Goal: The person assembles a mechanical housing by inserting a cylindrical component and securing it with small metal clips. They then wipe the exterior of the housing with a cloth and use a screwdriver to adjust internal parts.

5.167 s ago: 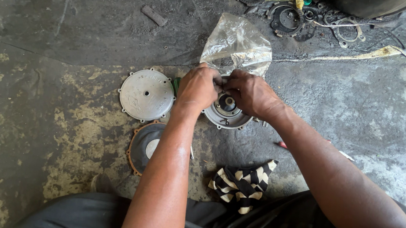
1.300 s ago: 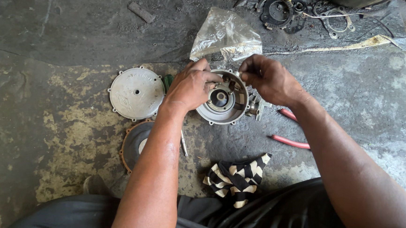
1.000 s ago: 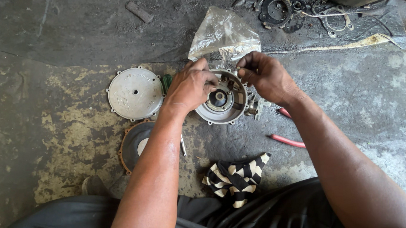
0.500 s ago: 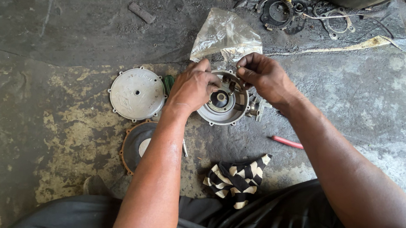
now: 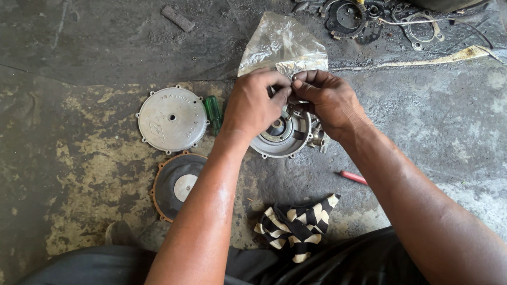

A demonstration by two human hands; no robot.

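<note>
A round grey metal housing lies on the concrete floor in front of me. My left hand and my right hand meet over its far rim. Their fingertips pinch a small part between them, too small and hidden to name. Left of the housing lies a round metal cover plate with bolt holes, and below that a black rubber diaphragm with an orange rim and metal centre. A green screwdriver handle shows between the cover and my left hand.
A clear plastic bag lies just beyond my hands. A striped black and cream rag sits near my lap. A red tool handle shows under my right forearm. Rings, gaskets and wire clutter the far right.
My right hand has moved left to the housing's far rim, and both hands have closed together over it. The head view has shifted slightly.
</note>
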